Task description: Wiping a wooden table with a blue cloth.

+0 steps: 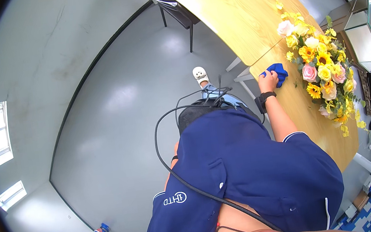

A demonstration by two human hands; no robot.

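Note:
On the wooden table (257, 19), at its near edge, my right hand (268, 81) is closed on a bunched blue cloth (278, 74). The cloth lies against the tabletop, and part of it spreads beyond my fingers. A black band with a small box (264, 100) circles my right wrist. Of my left hand (176, 149), only a sliver shows beside my hip, past a dark wristband (174, 158); its fingers are hidden behind my body.
A large arrangement of yellow, pink and white flowers (323, 69) stands on the table right of the cloth. A dark chair (180, 14) is at the far end. Black cables (156, 138) loop beside me. A blue-and-red object (101, 231) sits by the wall.

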